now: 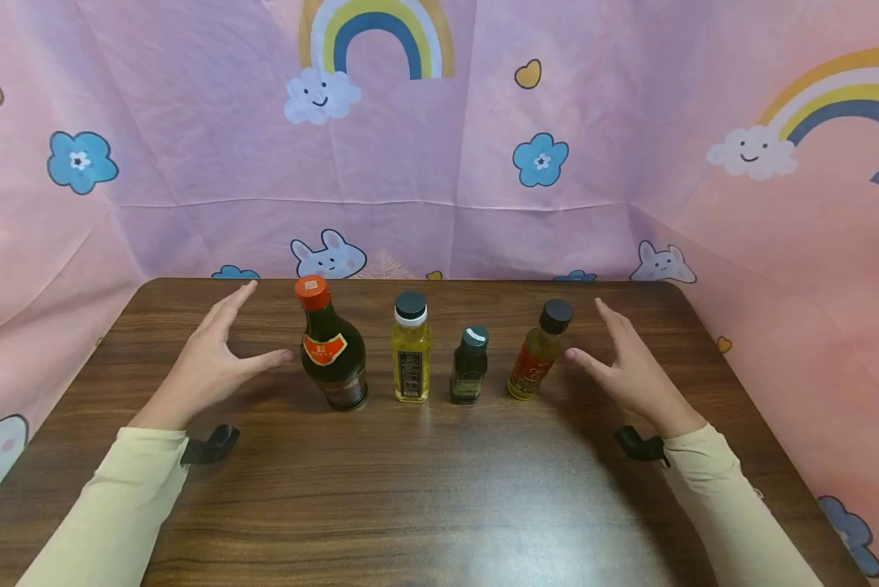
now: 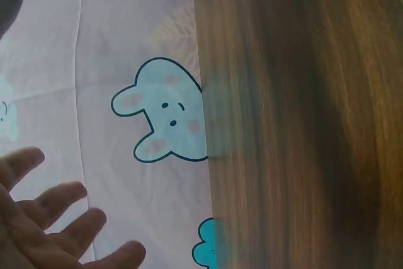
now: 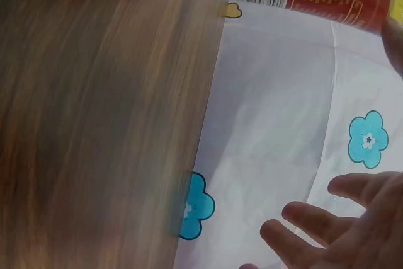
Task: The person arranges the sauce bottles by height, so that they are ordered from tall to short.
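Left grip (image 1: pixel 208 363) and right grip (image 1: pixel 636 371), both released, flanked the red-capped sauce bottle (image 1: pixel 334 367) and black-capped oil bottle (image 1: pixel 533 364); seemingly pre-grasp, contact called for moving inward.

sleeves (image 1: pixel 105 505): pale yellow, long | wrist cameras (image 1: pixel 215 445): black, rounded | fingers (image 2: pixel 85 226): bare

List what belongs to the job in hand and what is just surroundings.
Likely the job's:
- big, dark, red-capped bottle
- clear bottle of yellow liquid
- small dark-green bottle
- red-labelled, black-capped bottle

Surroundings:
- brown wood-grain table
- pink printed cloth backdrop
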`<state>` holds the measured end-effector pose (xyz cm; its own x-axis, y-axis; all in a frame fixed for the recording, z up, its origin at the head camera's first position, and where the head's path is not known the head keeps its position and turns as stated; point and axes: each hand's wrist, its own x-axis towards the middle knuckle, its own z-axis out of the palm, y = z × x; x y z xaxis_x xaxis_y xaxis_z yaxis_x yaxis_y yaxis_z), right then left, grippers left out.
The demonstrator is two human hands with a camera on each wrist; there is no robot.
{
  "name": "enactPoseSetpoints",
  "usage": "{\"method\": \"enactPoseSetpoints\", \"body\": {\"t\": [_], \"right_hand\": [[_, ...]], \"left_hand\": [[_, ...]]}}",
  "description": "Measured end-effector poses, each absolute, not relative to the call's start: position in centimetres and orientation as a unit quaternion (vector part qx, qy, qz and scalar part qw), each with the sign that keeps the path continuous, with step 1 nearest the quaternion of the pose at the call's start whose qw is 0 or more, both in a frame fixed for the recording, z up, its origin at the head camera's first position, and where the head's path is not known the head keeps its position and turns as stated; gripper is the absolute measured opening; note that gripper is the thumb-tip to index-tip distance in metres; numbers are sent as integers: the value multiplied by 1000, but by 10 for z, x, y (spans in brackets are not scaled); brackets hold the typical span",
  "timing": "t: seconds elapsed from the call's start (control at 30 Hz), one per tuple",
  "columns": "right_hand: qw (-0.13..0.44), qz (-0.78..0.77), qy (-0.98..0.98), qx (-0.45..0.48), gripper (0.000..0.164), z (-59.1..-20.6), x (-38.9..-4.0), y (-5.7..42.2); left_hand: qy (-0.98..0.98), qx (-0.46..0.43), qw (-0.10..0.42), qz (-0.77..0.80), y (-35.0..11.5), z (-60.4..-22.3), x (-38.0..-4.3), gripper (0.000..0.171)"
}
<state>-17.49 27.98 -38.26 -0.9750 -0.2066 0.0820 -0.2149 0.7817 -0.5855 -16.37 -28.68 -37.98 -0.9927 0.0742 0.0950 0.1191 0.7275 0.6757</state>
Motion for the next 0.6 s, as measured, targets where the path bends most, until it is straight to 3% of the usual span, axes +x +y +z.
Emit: {"method": "enactPoseSetpoints", "body": {"t": [0.3, 0.6], "right_hand": [[30, 373, -920, 120, 79, -381, -172, 275], [19, 460, -879, 124, 66, -378, -166, 269]], "left_hand": [[-920, -65, 32, -385, -284, -378, -158, 107], [-892, -117, 45, -435, -274, -380, -154, 102]]}}
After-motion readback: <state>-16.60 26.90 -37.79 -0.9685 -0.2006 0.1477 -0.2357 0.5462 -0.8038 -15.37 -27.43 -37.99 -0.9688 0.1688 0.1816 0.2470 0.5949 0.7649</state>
